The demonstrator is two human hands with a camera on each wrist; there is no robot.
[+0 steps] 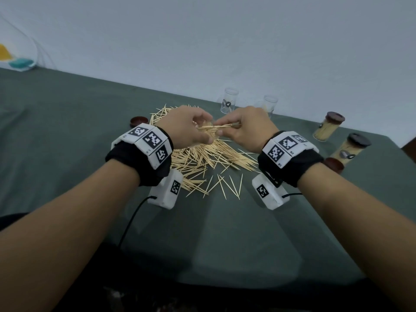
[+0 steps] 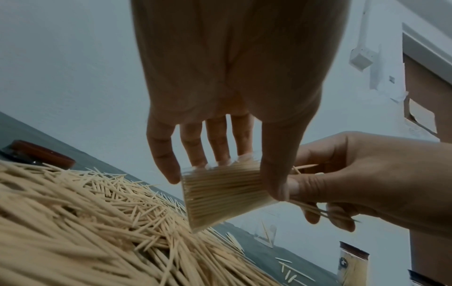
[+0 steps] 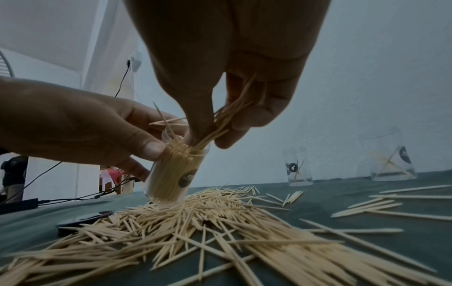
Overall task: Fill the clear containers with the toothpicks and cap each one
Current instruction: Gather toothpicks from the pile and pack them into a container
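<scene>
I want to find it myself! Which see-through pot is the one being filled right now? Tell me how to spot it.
Start at the big heap of loose toothpicks on the green table. Two hands meet just above it: the left hand grips a tilted clear container, and the right hand pushes toothpicks into it. It is packed nearly full and uncapped; the two far clear containers stand almost empty, and two capped ones sit at right.

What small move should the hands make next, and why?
Probably push the bunch of toothpicks pinched in the right hand down into the jar held by the left hand: their tips sit at its open mouth, and it looks nearly full.
</scene>
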